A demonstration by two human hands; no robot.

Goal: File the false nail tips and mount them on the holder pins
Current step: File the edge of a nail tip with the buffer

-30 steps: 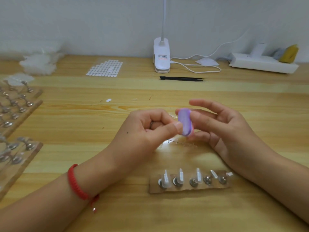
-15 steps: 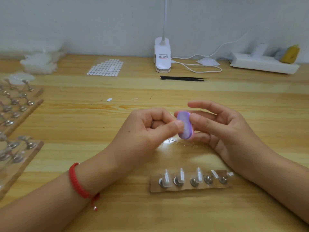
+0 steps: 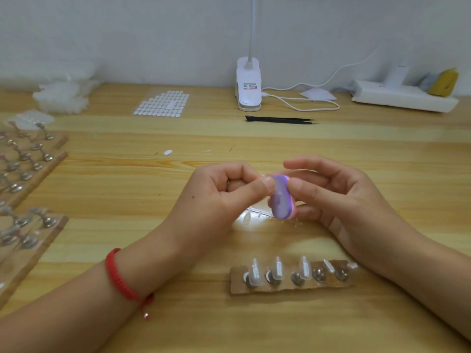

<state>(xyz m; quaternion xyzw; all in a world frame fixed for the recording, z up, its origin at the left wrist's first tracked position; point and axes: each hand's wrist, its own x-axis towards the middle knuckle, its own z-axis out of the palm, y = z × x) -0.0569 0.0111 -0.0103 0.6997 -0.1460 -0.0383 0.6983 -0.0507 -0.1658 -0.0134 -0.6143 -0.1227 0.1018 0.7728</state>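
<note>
My right hand [image 3: 339,200] pinches a small purple and pink nail file block [image 3: 281,200] between thumb and fingers above the table's middle. My left hand [image 3: 219,197] pinches a tiny clear nail tip [image 3: 265,177] against the block's upper left edge; most of the tip is hidden by my fingertips. Under the hands lies a clear plastic sprue [image 3: 262,216] with a few tips on it. Near the front sits a small wooden holder strip [image 3: 290,278] with a row of metal pins, three of them bearing clear tips.
Several wooden holder boards with metal pins [image 3: 23,174] line the left edge. At the back stand a white clip lamp [image 3: 248,85] with its cable, black tweezers [image 3: 280,120], a sheet of adhesive dots [image 3: 163,103], a white power strip [image 3: 402,96] and a heap of clear plastic [image 3: 61,94].
The file block has slid slightly down and tilted against the tip between my fingers. Both hands stay in nearly the same place.
</note>
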